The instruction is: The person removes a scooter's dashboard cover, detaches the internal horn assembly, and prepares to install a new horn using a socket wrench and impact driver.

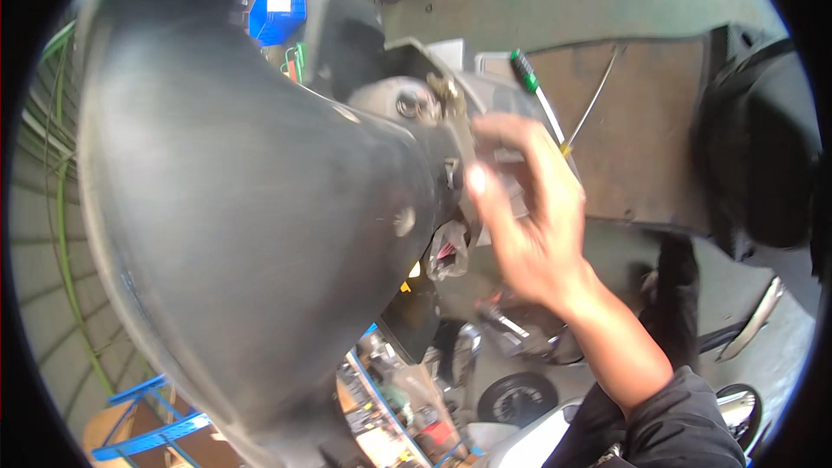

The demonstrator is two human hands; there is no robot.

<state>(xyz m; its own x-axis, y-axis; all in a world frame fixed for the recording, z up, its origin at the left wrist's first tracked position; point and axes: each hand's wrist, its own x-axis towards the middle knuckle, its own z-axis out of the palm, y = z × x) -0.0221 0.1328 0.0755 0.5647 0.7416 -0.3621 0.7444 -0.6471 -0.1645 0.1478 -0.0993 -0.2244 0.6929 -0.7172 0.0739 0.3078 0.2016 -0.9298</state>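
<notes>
My right hand [539,217] reaches in from the lower right, its thumb and fingers spread apart and slightly blurred, with nothing visible between them. It is just beside the narrow end of a large black seat-like cover [260,191], which fills the left of the view. Close to the fingertips are a blurred brass-coloured metal piece [448,95] and a round lock-like fitting [409,104]. Beyond the hand, a green-handled screwdriver [525,71] and a thin metal rod with a yellow end [594,102] lie on a brown floorboard [650,130]. My left hand is not in view.
A blue bin [278,13] stands at the upper left. A clear plastic bag [449,251] hangs below the cover's end. Another black seat [771,147] is at the right. A wheel [517,399] and a blue-edged shelf of parts [381,407] are lower down.
</notes>
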